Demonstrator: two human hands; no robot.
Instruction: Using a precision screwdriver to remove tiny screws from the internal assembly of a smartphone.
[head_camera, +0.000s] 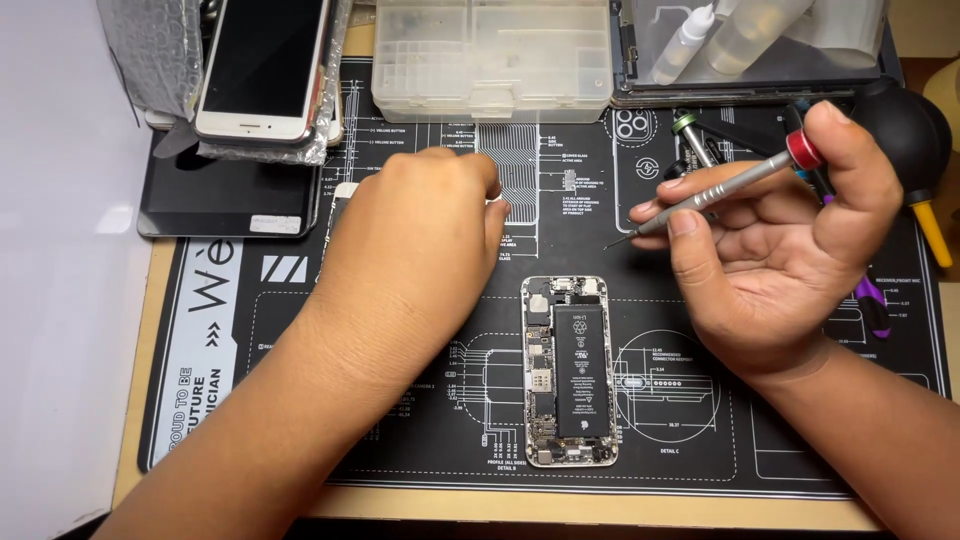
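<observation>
An opened phone body (568, 370) with its black battery showing lies flat on the black repair mat (700, 420). My right hand (780, 250) hovers above and to the right of it, holding a silver precision screwdriver (715, 190) with a red cap, its tip pointing left. My left hand (420, 240) rests on the mat to the upper left of the phone, fingers curled with the fingertips pressed down near the mat's printed ruler area; whether it pinches something small I cannot tell.
A white phone (262, 70) lies on bubble wrap over a dark tablet (225, 195) at the back left. A clear compartment box (492, 55) and a tray with squeeze bottles (740, 45) stand at the back. Other tools and a black air blower (905, 130) lie at the right.
</observation>
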